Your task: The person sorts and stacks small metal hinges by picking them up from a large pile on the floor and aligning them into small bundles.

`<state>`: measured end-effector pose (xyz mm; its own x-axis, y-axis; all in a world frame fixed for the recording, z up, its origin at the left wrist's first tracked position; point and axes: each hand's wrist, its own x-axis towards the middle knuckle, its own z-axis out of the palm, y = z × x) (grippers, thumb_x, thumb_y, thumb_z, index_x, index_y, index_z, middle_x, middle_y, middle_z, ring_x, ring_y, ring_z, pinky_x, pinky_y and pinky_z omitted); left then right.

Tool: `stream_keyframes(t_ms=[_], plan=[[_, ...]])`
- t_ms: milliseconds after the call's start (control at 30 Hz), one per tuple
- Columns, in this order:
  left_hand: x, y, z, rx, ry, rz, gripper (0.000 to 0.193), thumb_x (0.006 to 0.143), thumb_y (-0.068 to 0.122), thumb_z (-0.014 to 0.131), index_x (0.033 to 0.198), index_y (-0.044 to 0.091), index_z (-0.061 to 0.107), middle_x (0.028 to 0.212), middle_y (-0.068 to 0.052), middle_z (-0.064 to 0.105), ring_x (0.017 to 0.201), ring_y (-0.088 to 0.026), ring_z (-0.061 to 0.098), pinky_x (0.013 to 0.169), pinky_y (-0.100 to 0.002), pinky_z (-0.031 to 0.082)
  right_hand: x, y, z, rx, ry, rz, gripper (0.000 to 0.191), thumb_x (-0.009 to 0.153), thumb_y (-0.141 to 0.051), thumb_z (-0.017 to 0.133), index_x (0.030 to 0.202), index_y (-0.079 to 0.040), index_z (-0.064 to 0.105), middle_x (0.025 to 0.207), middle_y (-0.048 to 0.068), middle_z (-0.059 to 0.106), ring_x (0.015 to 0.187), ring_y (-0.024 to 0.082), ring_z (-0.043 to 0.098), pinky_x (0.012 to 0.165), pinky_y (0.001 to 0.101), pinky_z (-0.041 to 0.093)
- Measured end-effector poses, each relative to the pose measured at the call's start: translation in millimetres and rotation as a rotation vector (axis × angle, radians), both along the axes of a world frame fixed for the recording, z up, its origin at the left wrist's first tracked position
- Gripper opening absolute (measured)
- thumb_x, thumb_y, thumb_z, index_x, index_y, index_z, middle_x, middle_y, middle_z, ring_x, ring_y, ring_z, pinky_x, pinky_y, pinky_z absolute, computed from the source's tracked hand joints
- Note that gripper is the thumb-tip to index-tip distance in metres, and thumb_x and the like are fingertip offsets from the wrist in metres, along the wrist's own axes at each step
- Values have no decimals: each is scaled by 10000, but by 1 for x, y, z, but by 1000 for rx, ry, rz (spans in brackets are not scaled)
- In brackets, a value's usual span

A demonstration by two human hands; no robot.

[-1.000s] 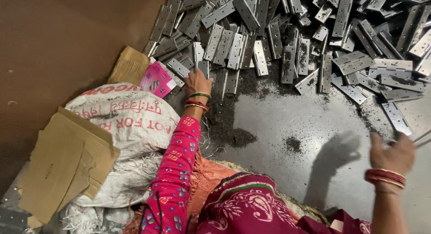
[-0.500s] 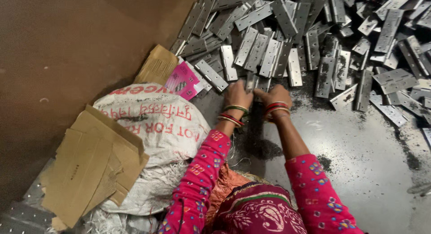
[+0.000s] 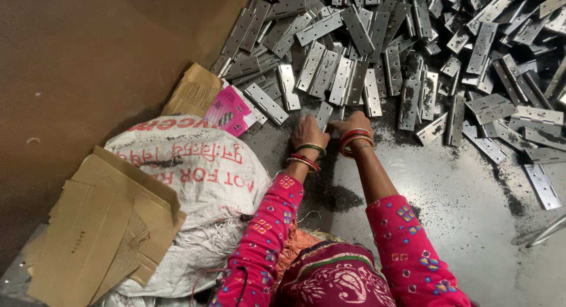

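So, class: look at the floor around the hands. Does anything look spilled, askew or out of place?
Yes. Dark gritty dust lies scattered over the grey floor near both wrists. The metal hinges lie in a jumbled heap at all angles, and a pink packet sits wedged at the heap's edge.

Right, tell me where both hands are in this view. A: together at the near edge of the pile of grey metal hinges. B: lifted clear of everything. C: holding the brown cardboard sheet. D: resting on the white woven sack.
A: the left hand and right hand meet side by side on a grey metal hinge at the pile's near edge.
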<state>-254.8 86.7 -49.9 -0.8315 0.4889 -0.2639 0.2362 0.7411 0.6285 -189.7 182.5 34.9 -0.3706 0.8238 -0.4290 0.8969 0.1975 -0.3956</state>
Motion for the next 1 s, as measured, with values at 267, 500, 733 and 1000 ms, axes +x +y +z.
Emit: stream_keyframes(t_ms=[267,500,733,1000], plan=[[-24,-25,28,-36,-130,-80,552,749,331,847,1198,65,667,1192,-192,706,1115,-366,672,962,-474,531,10,3,-22,81,38,166,520,777,-348,883,1064,58,731,978,253,751,845,355,736,755,420,588],[-102,-17,34,308,-364,65,546,748,353,784,1144,-16,705,1086,-197,774,958,-309,776,854,-421,616,64,21,7,-408,228,145,376,896,-202,735,1247,-90,660,904,164,762,605,233,692,413,308,527],[-142,61,26,153,-70,141,815,794,455,846,1312,-85,523,1343,-294,545,1239,-397,569,1056,-451,458,13,85,0,3,304,14,401,888,-374,788,1064,-19,733,918,152,766,761,256,737,646,377,587],[-128,91,13,193,-35,161,1355,586,429,990,1468,-198,175,1435,-369,420,1342,-419,460,1118,-428,369,-35,80,-20,332,345,-37,499,766,-421,923,904,26,751,890,231,737,786,377,710,736,486,566]])
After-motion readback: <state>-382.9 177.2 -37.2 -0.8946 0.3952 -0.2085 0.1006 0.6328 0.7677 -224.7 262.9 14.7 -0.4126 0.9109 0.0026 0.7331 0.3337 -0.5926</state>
